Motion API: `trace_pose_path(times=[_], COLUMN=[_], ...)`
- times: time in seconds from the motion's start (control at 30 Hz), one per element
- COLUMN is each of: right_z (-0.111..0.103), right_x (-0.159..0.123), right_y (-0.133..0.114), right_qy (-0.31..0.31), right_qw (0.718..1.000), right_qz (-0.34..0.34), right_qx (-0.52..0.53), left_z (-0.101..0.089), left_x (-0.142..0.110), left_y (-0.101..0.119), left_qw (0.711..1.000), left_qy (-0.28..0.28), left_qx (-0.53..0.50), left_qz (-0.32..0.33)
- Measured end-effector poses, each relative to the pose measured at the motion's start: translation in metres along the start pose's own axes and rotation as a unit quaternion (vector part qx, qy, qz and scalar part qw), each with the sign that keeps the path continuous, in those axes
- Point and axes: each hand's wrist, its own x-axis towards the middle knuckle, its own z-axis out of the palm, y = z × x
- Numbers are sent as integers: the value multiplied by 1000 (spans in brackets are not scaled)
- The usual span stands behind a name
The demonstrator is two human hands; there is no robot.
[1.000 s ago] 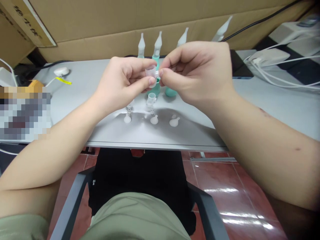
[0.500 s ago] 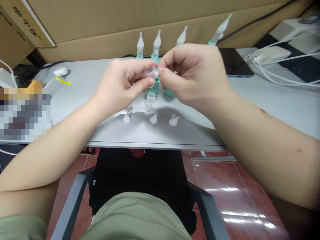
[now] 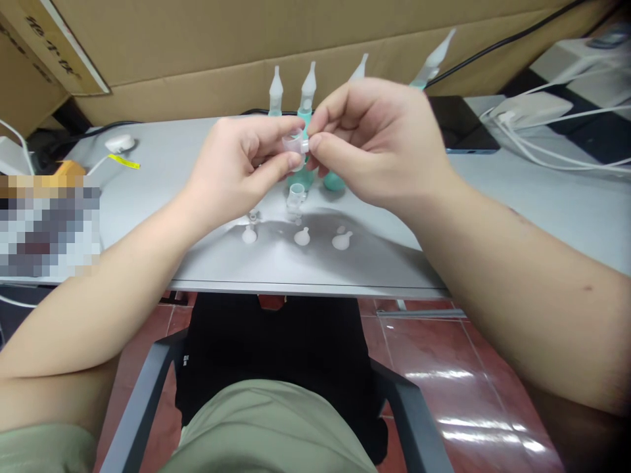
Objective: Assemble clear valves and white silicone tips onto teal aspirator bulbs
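Note:
My left hand pinches a small clear plastic cup-shaped fitting between thumb and fingers, above the table. From the right, my right hand meets it, thumb and forefinger closed on a small clear plastic piece at the fitting's side. Whether that piece is separate or joined on is unclear. Below my hands a second clear fitting stands on the table. Nearer me lie white flat round pieces with tabs, among them a middle one and a right one.
Behind my hands stand green bulbs with pointed white tips, like nasal aspirators, partly hidden. A dark phone or tablet lies back right beside white cables. A white plug-like item lies left. Cardboard walls the grey table's back.
Both hands have shifted very slightly left with the fitting. More of the small clear piece now shows at my right fingertips.

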Motion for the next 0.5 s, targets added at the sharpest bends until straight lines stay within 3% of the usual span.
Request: trace_pose_path(times=[0.1,0.27,0.37,0.5], right_z=[-3,-4,-2,0], right_x=[-1,1,4,4], right_y=[-7,-8,-4,-1], right_qy=[-6,-9,-17,-19], right_qw=[998,976,958,938], right_qz=[53,162,212,247], right_qx=[45,144,193,242], left_z=[-2,0,4,7], left_x=[-1,-3,-3,-4], left_y=[-3,-4,-7,-16], left_qw=[1000,1000,999,996], left_qy=[-18,6,2,42], left_qx=[5,9,-1,8], left_qz=[-5,5,33,81])
